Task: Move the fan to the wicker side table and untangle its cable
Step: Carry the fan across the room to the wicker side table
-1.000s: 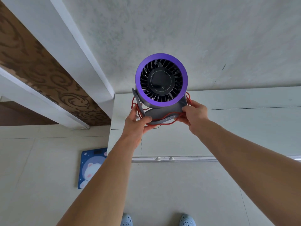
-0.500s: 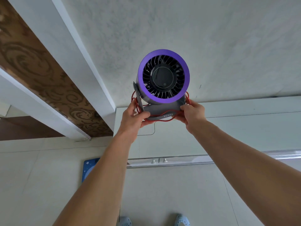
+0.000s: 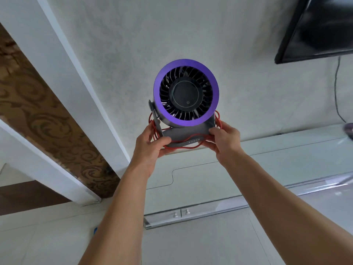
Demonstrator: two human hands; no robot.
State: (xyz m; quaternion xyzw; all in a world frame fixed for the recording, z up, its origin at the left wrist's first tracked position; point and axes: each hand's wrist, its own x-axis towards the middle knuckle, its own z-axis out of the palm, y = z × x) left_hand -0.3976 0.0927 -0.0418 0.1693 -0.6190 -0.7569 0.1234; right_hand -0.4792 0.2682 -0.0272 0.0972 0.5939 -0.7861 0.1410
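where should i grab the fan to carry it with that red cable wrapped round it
By the flat grey base, one hand from each side, as the left hand and right hand do now. The fan has a round, open-grilled head that tilts in its bracket, so it probably gives a poorer hold. Gripping the base edges also pins the red cable loops so they are less likely to slip.

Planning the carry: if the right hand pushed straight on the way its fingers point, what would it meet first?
The right hand already grips the fan base, red cable under its fingers. Pushed on, it would carry the fan toward the white wall, probably the first surface, though depth is unclear.
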